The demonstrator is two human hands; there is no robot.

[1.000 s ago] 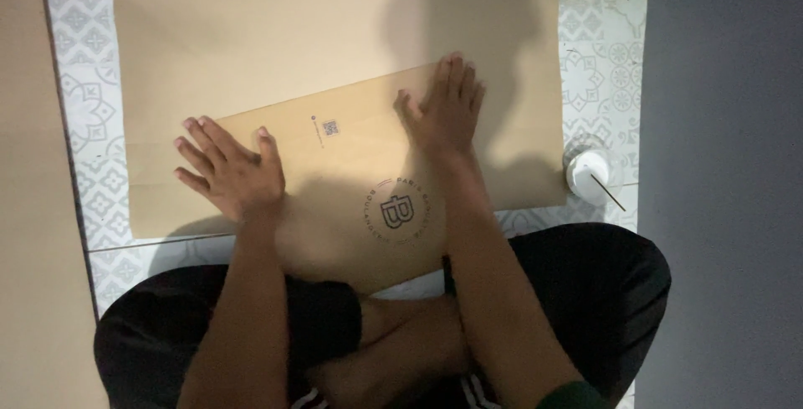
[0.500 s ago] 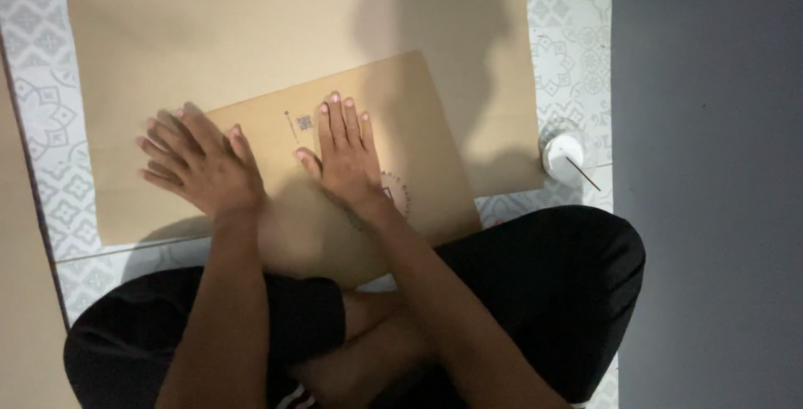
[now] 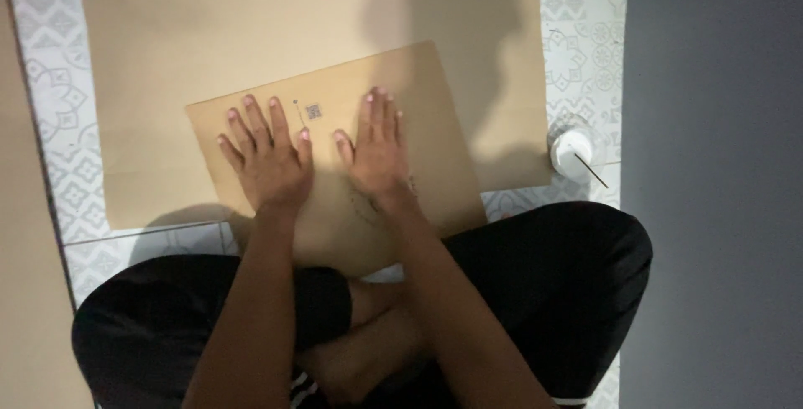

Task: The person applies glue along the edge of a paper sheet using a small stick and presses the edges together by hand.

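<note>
Cardboard is being pressed flat by both hands. The left hand [image 3: 269,158] is being laid palm down on the smaller folded brown piece [image 3: 351,145], its fingers [image 3: 251,120] spread wide and holding nothing. The right hand [image 3: 376,150] is being laid just beside it on the same piece, fingers close together and straight, also holding nothing. The smaller piece is being kept tilted on top of a larger brown sheet [image 3: 209,33], which is lying on the patterned tiled floor [image 3: 50,108] in front of crossed legs in black shorts [image 3: 552,292]. A small white container [image 3: 573,150] with a thin stick is being left near the sheet's right edge.
</note>
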